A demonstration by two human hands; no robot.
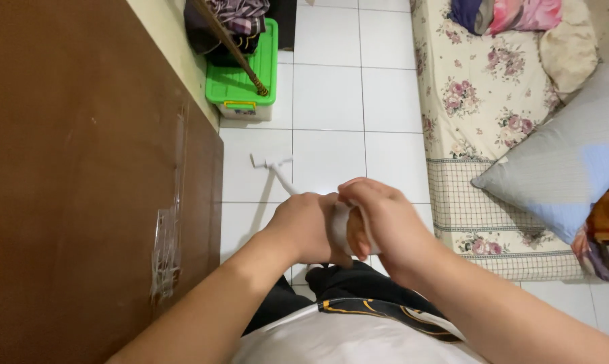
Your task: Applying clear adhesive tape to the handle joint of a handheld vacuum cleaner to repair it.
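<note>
free: tiled floor [325, 101] ahead | blocked: wooden door [82, 168] left, mattress [479, 128] right

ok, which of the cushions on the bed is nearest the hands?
The large grey-blue pillow, lying at the mattress edge closest to the right hand. The cream cushion and the pink and blue bedding sit farther up the bed.

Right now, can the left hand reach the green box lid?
Probably not from here. The left hand is wrapped around a white tool with the right hand, and the green box lid sits far off across bare floor tiles, beside the brown door.
</note>
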